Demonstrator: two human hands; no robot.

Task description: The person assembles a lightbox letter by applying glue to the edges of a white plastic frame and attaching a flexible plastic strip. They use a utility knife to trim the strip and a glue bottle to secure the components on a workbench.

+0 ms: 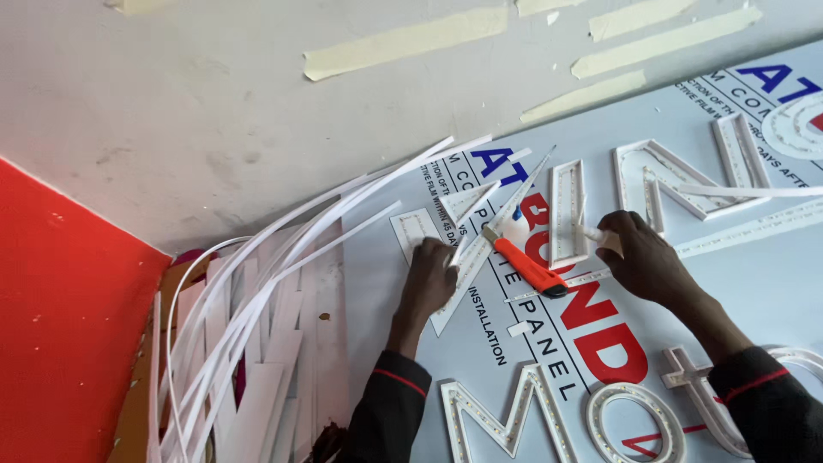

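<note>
My left hand (431, 276) presses down on a small white channel letter (415, 230) and white strips lying on a pale printed panel (386, 283). My right hand (643, 255) pinches a small white piece beside a narrow upright channel letter (567, 210) lined with tiny lights. Between the hands lies an orange utility knife (525, 264), its blade end pointing up and left, next to a small white glue bottle (514, 227). A long thin light strip (737, 233) runs from under my right hand toward the right edge.
More white lit letters sit on the panel: one at upper right (677, 176), several along the bottom (514, 411). A bundle of long white plastic strips (249, 291) fans over the left side. A red surface (69, 326) is at far left. Masking tape pieces (403, 41) stick to the grey floor.
</note>
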